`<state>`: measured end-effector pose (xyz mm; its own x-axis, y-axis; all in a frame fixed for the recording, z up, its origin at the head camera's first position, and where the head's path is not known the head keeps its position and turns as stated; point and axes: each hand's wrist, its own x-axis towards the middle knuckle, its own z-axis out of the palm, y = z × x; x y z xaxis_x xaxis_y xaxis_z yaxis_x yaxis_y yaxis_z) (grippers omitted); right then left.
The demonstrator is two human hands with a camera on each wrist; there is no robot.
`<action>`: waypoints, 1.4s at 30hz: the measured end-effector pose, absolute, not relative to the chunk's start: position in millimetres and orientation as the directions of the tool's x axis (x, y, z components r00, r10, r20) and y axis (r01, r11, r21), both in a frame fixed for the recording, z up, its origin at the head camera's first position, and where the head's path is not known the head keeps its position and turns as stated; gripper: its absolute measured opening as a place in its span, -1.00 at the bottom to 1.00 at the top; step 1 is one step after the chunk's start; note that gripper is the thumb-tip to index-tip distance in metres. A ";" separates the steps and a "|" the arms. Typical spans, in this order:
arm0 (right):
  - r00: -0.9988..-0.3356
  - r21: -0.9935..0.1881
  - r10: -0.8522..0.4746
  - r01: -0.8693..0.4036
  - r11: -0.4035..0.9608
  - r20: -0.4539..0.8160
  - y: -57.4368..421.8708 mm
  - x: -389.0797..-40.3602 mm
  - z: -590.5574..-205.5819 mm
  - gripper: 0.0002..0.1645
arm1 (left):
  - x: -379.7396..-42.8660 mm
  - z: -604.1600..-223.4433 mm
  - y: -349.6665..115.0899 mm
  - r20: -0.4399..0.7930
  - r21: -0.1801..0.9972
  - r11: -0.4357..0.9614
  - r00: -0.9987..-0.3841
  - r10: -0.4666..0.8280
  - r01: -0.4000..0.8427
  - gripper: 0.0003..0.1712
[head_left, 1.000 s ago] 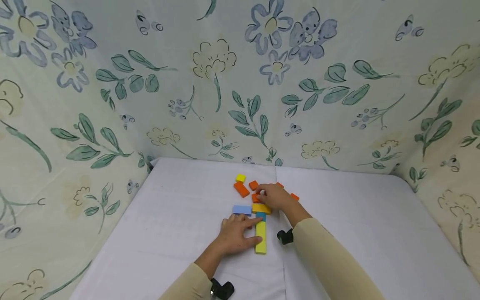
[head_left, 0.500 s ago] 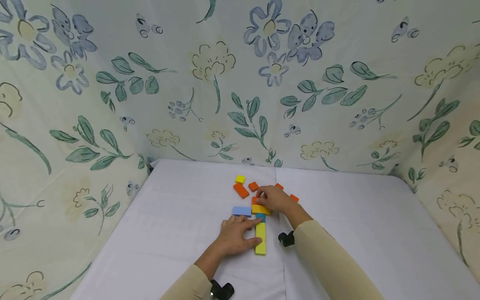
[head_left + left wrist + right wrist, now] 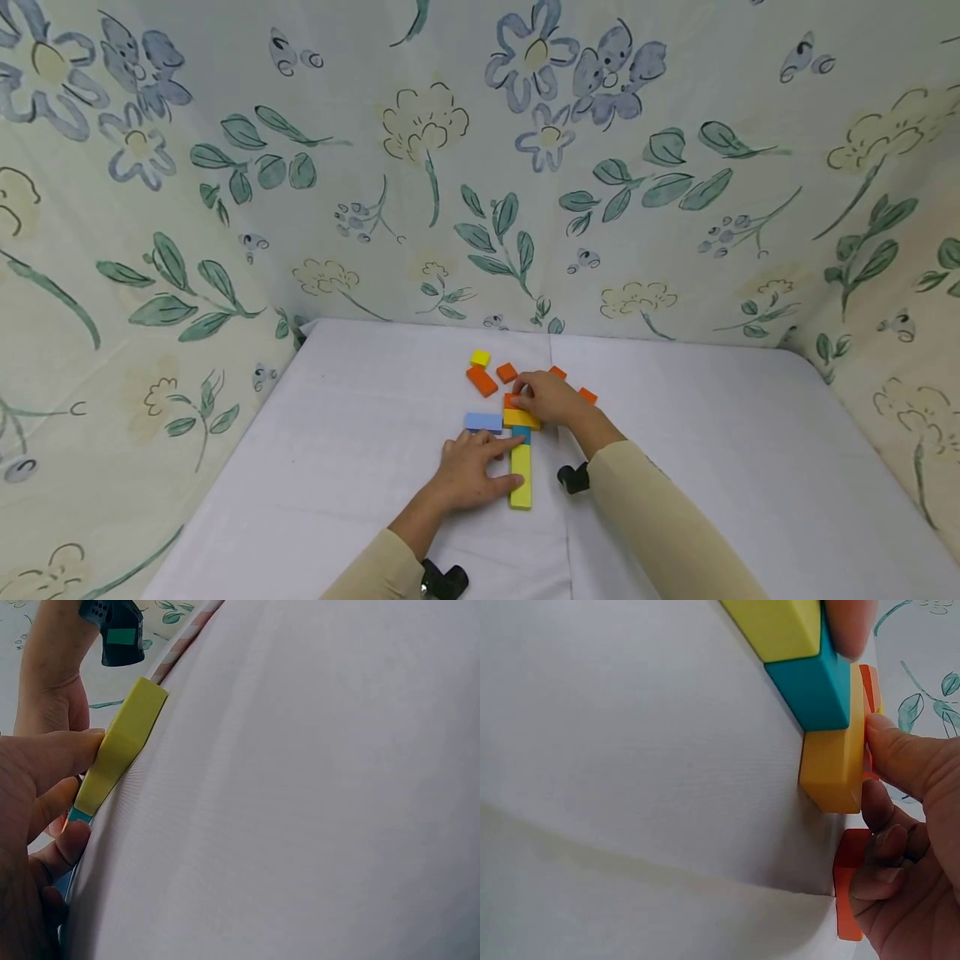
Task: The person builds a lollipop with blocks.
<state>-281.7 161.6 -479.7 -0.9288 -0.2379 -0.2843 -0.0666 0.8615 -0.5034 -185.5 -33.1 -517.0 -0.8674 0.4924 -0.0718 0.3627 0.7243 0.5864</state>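
Note:
In the head view, a long yellow block (image 3: 521, 487), a teal block (image 3: 521, 433) and an amber block (image 3: 522, 418) form a T lying on the white cloth. My left hand (image 3: 467, 473) rests its thumb on the yellow block and its index fingertip on the teal block; the left wrist view shows the thumb against the yellow block (image 3: 124, 746). My right hand (image 3: 549, 398) pinches a small orange block (image 3: 510, 401) right at the far side of the amber block. That orange block is mostly hidden by the fingers in the right wrist view.
A light blue block (image 3: 483, 422) lies left of the amber one. Farther back are a small yellow block (image 3: 481, 358), a longer orange block (image 3: 482, 381) and an orange block (image 3: 507, 372). More orange blocks (image 3: 588, 395) lie beyond my right hand. Floral fabric (image 3: 420, 250) hangs behind the table.
My right hand has drawn the small orange block slightly nearer, up to the amber block, then held still. The left hand has stayed in place.

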 end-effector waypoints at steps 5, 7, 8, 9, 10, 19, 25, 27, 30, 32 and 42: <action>-0.926 -0.505 -0.238 -0.062 0.861 -0.292 161.3 -280.0 -477.5 -0.76 | -185.7 -517.4 -33.3 -0.075 0.585 0.725 -0.867 0.494 0.363 -0.32; -0.926 -0.504 -0.242 -0.066 0.861 -0.291 161.3 -279.5 -476.9 -0.77 | -185.9 -517.2 -33.3 -0.077 0.583 0.727 -0.867 0.493 0.362 -0.31; -0.926 -0.505 -0.242 -0.067 0.860 -0.290 161.4 -279.7 -476.7 -0.77 | -186.0 -517.1 -33.3 -0.079 0.583 0.729 -0.867 0.492 0.360 -0.31; -0.926 -0.505 -0.243 -0.068 0.860 -0.289 161.5 -279.7 -476.6 -0.77 | -186.2 -517.0 -33.3 -0.081 0.582 0.729 -0.867 0.491 0.359 -0.31; -0.926 -0.506 -0.244 -0.069 0.860 -0.289 161.6 -279.7 -476.6 -0.77 | -186.4 -516.9 -33.3 -0.082 0.582 0.730 -0.867 0.491 0.358 -0.32; -0.925 -0.505 -0.260 -0.090 0.858 -0.277 163.8 -280.9 -476.0 -0.77 | -186.9 -515.3 -33.2 -0.081 0.585 0.728 -0.868 0.491 0.357 -0.32; -0.945 -0.553 -0.222 -0.056 0.832 -0.239 174.1 -280.4 -480.2 -0.71 | -186.4 -514.1 -33.1 -0.091 0.591 0.729 -0.869 0.486 0.346 -0.32; -0.958 -0.578 -0.197 -0.042 0.815 -0.208 182.0 -279.7 -478.4 -0.69 | -185.9 -513.6 -32.9 -0.094 0.590 0.732 -0.871 0.483 0.342 -0.32; -0.976 -0.598 -0.155 -0.034 0.801 -0.152 199.0 -278.4 -474.1 -0.69 | -185.0 -513.4 -32.4 -0.095 0.587 0.734 -0.872 0.480 0.340 -0.32; -0.984 -0.610 -0.125 -0.023 0.792 -0.126 213.1 -277.4 -471.3 -0.68 | -184.8 -513.0 -32.3 -0.093 0.584 0.735 -0.872 0.481 0.343 -0.32; -0.981 -0.571 -0.011 0.102 0.815 -0.192 270.2 -268.4 -475.3 -0.60 | -184.1 -514.4 -32.5 -0.094 0.590 0.732 -0.872 0.481 0.340 -0.32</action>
